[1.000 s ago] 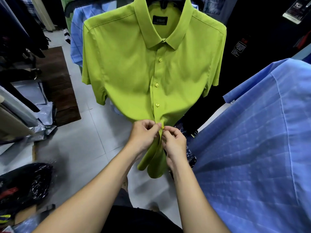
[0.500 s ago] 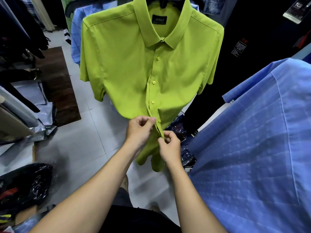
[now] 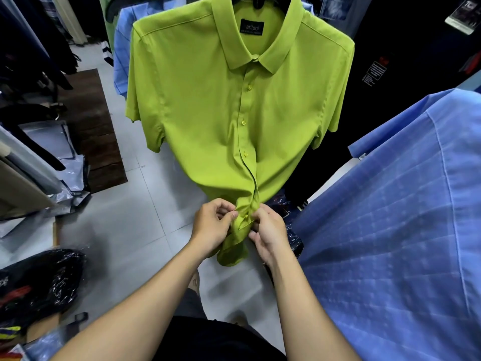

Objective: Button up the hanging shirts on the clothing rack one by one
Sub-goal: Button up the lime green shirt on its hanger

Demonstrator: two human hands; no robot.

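A lime green short-sleeved shirt [image 3: 208, 108] hangs on a dark hanger straight ahead, its front fastened down the placket with several green buttons. Near the hem, my left hand [image 3: 212, 226] pinches the left edge of the placket. My right hand [image 3: 268, 230] pinches the right edge, level with it. Between my fingers sits a low button [image 3: 244, 217], and the hem [image 3: 231, 252] droops below my hands.
A blue checked shirt [image 3: 406, 230] fills the right side, close to my right forearm. Another light blue shirt [image 3: 122, 48] hangs behind the green one. Black plastic-wrapped bundles [image 3: 39, 282] and grey bags [image 3: 52, 142] lie on the tiled floor to the left, beside a dark mat [image 3: 96, 131].
Both hands have slid further down the placket toward the hem. The shirt swung slightly left, then back to the right.
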